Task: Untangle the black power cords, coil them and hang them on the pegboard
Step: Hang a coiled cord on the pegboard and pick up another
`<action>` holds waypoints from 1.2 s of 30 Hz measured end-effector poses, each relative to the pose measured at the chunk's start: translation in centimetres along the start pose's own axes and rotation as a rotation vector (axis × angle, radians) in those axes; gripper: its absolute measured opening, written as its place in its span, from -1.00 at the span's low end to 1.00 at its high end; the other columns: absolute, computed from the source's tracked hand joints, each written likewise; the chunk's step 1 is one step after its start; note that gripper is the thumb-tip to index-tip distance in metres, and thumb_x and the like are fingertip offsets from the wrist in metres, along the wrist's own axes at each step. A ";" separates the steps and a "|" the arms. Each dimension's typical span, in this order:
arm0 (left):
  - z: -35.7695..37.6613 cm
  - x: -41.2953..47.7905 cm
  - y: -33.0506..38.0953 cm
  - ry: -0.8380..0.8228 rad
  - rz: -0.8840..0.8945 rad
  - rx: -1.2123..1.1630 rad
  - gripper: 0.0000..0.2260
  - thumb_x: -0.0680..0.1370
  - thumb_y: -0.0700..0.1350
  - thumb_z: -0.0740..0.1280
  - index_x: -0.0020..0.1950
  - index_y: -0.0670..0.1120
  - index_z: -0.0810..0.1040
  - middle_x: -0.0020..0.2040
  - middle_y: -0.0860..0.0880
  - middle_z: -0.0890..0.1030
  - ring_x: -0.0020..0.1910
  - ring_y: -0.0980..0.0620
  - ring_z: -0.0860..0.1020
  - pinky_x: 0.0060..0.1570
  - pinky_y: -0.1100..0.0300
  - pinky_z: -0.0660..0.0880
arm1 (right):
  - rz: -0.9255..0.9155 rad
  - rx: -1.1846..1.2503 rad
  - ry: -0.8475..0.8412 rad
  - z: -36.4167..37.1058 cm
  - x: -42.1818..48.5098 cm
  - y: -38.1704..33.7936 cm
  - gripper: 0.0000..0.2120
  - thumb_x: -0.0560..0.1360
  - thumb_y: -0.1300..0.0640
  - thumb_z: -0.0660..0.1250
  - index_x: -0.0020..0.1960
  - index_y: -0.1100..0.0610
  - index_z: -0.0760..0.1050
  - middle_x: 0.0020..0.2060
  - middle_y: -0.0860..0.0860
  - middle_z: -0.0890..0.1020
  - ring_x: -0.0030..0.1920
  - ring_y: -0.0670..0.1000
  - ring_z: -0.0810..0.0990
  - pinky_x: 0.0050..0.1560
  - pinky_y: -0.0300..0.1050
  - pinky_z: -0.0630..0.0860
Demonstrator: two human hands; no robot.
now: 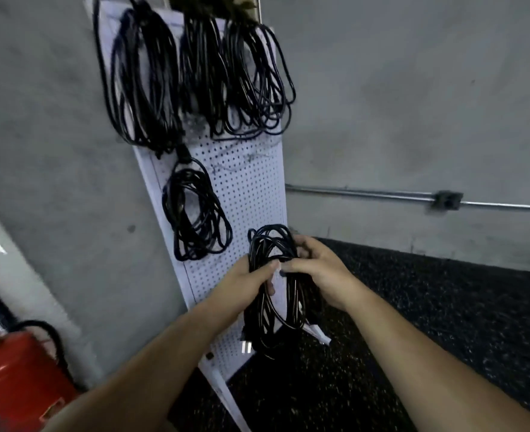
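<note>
Now both hands gripping coiled black power cord against white perforated pegboard, 6 o'clock area: left hand, right hand fingers curling round loops, likely keeping coil together for hanging.

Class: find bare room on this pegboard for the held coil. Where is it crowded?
Bare: the right side of the pegboard, below the top coils, right of the middle coil, above the held coil. Crowded: the top row.

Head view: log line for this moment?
left hand: grips coiled cord | right hand: grips coiled cord | pegboard: hung coils above | peg contact: unclear
</note>
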State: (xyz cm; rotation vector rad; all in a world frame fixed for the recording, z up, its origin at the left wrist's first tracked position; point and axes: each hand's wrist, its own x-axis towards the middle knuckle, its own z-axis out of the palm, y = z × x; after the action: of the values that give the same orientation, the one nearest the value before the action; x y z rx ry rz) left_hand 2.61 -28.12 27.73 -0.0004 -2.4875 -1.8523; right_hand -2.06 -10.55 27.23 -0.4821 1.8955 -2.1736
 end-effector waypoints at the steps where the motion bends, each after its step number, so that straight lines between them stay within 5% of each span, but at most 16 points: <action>1: -0.6 -0.1 0.8 0.014 0.017 -0.019 -0.76 0.65 0.02 0.36 -0.07 -0.14 0.54 -0.33 -0.10 0.59 -0.29 -0.04 0.59 -0.14 0.06 0.55 | -0.022 0.011 -0.017 0.2 0.2 -0.8 -0.58 0.44 0.41 0.48 0.25 0.16 0.59 -0.01 0.10 0.74 -0.02 0.05 0.71 -0.01 -0.15 0.59; 6: -2.7 -0.2 3.8 0.117 0.118 -0.179 -0.54 0.47 0.07 0.45 0.27 -0.07 0.42 -0.36 -0.10 0.57 -0.34 -0.07 0.56 -0.11 -0.12 0.55 | -0.103 0.021 -0.072 2.4 1.3 -5.4 -0.67 0.52 0.33 0.42 0.26 0.11 0.60 0.03 0.03 0.75 0.00 0.00 0.72 -0.01 -0.24 0.60; 10: -3.4 0.2 6.0 0.225 0.208 -0.070 -0.37 0.63 0.07 0.36 0.58 0.02 0.09 -0.38 -0.04 0.60 -0.33 0.02 0.62 -0.09 0.00 0.60 | -0.150 0.001 -0.058 3.5 2.8 -7.8 -0.70 0.56 0.27 0.40 0.27 0.05 0.60 -0.01 0.04 0.75 -0.09 0.01 0.72 -0.03 -0.15 0.62; 17: -4.1 2.1 10.2 0.343 0.249 0.019 -0.29 0.68 0.16 0.20 0.67 0.03 -0.15 -0.16 0.03 0.64 -0.40 0.31 0.57 -0.41 0.42 0.44 | -0.164 0.037 -0.054 4.6 6.3 -12.0 -0.74 0.56 0.27 0.40 0.17 -0.01 0.63 0.00 0.06 0.74 -0.16 0.02 0.70 0.02 -0.10 0.62; 19: -4.0 3.7 10.5 0.370 0.277 -0.005 -0.34 0.70 0.11 0.19 0.67 0.00 -0.10 0.13 0.04 0.61 -0.17 0.40 0.61 -0.22 0.46 0.51 | -0.145 0.060 -0.037 4.6 7.5 -12.7 -0.76 0.55 0.27 0.41 0.14 -0.01 0.64 0.06 0.11 0.73 -0.12 0.08 0.70 0.10 0.02 0.62; 20: -4.1 4.7 10.4 0.402 0.295 -0.010 -0.35 0.69 0.13 0.18 0.67 0.01 -0.07 0.31 -0.01 0.56 0.05 0.36 0.61 0.02 0.36 0.56 | -0.138 0.063 -0.027 4.6 8.1 -12.9 -0.75 0.54 0.26 0.42 0.16 0.00 0.65 0.08 0.13 0.73 -0.10 0.10 0.70 0.15 0.07 0.61; 22: -4.1 5.7 10.6 0.467 0.320 0.019 -0.32 0.64 0.24 0.16 0.66 0.05 -0.04 0.57 -0.05 0.34 0.49 0.12 0.37 0.49 0.04 0.35 | -0.126 0.042 -0.022 4.6 9.7 -13.1 -0.71 0.55 0.23 0.42 0.26 0.05 0.64 0.09 0.12 0.73 -0.06 0.12 0.70 0.18 0.09 0.60; 25: -4.4 6.7 10.8 0.535 0.310 0.050 -0.34 0.67 0.16 0.14 0.67 -0.03 -0.07 0.64 -0.10 0.12 0.62 -0.03 0.14 0.60 -0.02 0.12 | -0.131 0.000 -0.034 5.2 11.2 -13.4 -0.73 0.55 0.21 0.43 0.22 -0.01 0.64 0.07 0.08 0.74 -0.08 0.08 0.70 0.09 -0.04 0.62; 28: -4.5 7.9 10.7 0.559 0.220 0.060 -0.34 0.69 0.14 0.09 0.67 -0.03 -0.15 0.66 -0.15 -0.01 0.62 -0.10 0.10 0.59 -0.02 0.12 | -0.156 -0.016 -0.042 5.7 12.7 -13.4 -0.77 0.54 0.25 0.43 -0.07 -0.10 0.67 -0.04 0.02 0.76 -0.15 0.04 0.70 -0.07 -0.18 0.64; 30: -4.6 8.7 10.7 0.557 0.171 0.039 -0.30 0.65 0.22 0.06 0.68 0.00 -0.17 0.68 -0.10 -0.09 0.62 -0.05 0.10 0.48 0.24 0.04 | -0.186 -0.002 -0.023 5.8 13.5 -13.1 -0.73 0.54 0.29 0.42 -0.14 -0.08 0.69 -0.10 0.02 0.75 -0.17 0.03 0.67 -0.16 -0.24 0.61; 33: -4.4 9.5 10.7 0.597 0.180 0.091 -0.38 0.73 0.01 0.07 0.67 -0.12 -0.19 0.65 -0.10 -0.04 0.41 0.06 0.33 0.08 0.61 0.00 | -0.213 0.022 -0.016 5.9 14.4 -12.5 -0.74 0.55 0.30 0.40 -0.07 -0.06 0.70 -0.06 0.05 0.74 -0.11 0.05 0.66 -0.14 -0.24 0.59; 35: -4.6 9.7 10.9 0.635 0.202 0.141 -0.40 0.74 -0.06 0.09 0.67 -0.16 -0.15 0.60 -0.12 0.06 0.12 0.15 0.41 -0.05 0.70 0.21 | -0.203 0.028 -0.020 5.9 15.3 -12.0 -0.74 0.55 0.29 0.40 0.00 -0.07 0.69 -0.03 0.04 0.74 -0.08 0.04 0.68 -0.06 -0.20 0.61; 36: -4.9 10.1 10.5 0.667 0.220 0.176 -0.41 0.73 -0.08 0.10 0.66 -0.18 -0.12 0.57 -0.15 0.11 0.11 0.10 0.46 0.01 0.56 0.37 | -0.198 0.029 -0.021 5.9 15.8 -11.7 -0.74 0.54 0.27 0.42 0.03 -0.09 0.68 -0.01 0.02 0.75 -0.05 0.05 0.69 0.05 -0.15 0.62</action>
State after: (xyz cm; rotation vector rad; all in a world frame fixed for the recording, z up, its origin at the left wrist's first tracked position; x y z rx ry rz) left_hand -7.03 -30.04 39.53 0.2860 -2.0637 -1.2659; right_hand -13.83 -20.15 41.05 -0.7112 1.8739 -2.3031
